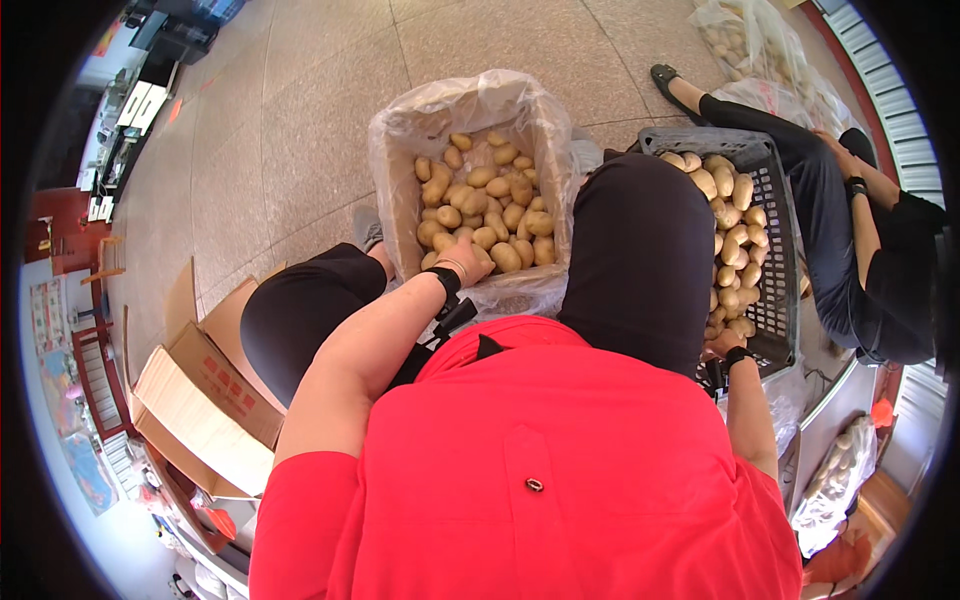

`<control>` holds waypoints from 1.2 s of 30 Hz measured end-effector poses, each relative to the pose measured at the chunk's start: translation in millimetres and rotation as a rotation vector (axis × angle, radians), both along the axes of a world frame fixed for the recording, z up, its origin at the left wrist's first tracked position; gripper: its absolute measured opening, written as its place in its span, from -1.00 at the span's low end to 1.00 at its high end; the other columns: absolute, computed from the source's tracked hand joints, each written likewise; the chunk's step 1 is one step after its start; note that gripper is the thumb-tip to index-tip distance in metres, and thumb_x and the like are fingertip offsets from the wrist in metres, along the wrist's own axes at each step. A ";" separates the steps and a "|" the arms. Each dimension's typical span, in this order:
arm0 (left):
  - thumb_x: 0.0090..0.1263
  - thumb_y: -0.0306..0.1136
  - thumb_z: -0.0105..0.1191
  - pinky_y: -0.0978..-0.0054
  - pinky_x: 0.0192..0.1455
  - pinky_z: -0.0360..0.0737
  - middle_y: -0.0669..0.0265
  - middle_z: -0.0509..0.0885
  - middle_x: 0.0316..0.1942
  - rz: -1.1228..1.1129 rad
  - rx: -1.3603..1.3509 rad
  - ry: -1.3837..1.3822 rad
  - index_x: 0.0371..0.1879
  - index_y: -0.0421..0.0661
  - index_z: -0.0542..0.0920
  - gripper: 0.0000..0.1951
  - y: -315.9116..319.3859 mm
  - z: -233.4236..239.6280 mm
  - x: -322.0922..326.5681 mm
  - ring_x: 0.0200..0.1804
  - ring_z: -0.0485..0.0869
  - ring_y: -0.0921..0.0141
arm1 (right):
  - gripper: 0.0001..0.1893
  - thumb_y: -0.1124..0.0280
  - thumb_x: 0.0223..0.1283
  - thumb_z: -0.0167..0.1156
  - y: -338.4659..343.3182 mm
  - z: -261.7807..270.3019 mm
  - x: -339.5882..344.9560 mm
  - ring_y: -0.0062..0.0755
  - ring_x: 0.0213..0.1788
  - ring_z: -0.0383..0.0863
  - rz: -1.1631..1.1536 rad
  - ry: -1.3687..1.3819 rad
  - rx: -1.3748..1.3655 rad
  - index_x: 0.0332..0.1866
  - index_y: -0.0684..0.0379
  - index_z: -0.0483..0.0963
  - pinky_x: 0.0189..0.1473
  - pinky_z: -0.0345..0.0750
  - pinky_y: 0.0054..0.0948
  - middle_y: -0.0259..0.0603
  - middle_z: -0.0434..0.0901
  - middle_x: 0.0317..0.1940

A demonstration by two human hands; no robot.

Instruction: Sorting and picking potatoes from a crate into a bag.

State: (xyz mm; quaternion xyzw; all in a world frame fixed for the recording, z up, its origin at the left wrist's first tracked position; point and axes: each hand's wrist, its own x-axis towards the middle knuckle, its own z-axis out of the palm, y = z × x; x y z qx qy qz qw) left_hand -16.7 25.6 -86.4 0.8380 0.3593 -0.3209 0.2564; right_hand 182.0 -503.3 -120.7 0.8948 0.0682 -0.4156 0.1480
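My left hand [466,262] reaches over the near wall of a cardboard box [405,150] lined with clear plastic. Its fingers are at a potato [481,259] by the box's near edge; whether they grip it is not clear. Many potatoes [474,201] lie loose in this box, between my knees. My right hand [724,343] is at the near end of a black plastic crate [780,262], to the right of my right knee. It touches the potatoes [739,232] heaped in the crate, with its fingers partly hidden, so its grip cannot be told.
A co-worker [817,225] in dark clothes sits just right of the crate, a leg stretched past its far end. Plastic bags of potatoes [750,52] lie at the far right. An open cardboard carton [210,397] stands on my left. Another bag of potatoes [836,480] is at lower right.
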 end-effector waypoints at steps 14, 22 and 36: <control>0.22 -0.10 0.02 0.28 -0.01 0.57 -0.03 0.66 -0.14 -0.193 -0.005 0.116 -0.05 -0.15 0.60 -0.57 82.5 -11.0 -4.3 -0.08 0.66 0.14 | -0.37 0.01 -0.33 0.39 -7.9 6.3 3.8 -0.07 -0.16 0.65 -0.290 -0.074 0.192 -0.19 0.36 0.58 -0.15 0.60 -0.31 0.10 0.64 -0.22; 0.18 -0.25 0.05 0.32 0.12 0.53 0.00 0.61 0.01 -0.202 0.037 0.202 -0.05 -0.20 0.62 -0.61 38.5 -32.3 -37.2 0.08 0.59 0.14 | -0.45 -0.02 -0.17 0.27 5.3 37.4 -5.0 -0.36 -0.60 0.57 -0.395 0.004 0.320 -0.20 0.28 0.58 -0.65 0.51 -0.44 -0.10 0.60 -0.44; 0.26 -0.26 -0.09 0.19 0.01 0.53 -0.07 0.65 -0.21 -0.305 0.189 -0.178 -0.21 -0.14 0.63 -0.72 48.6 -3.9 8.3 -0.06 0.62 0.03 | -0.58 0.14 -0.02 0.25 41.0 89.8 8.2 -0.23 -0.56 0.64 -0.517 -0.098 0.646 -0.35 0.41 0.51 -0.61 0.57 -0.39 -0.08 0.57 -0.53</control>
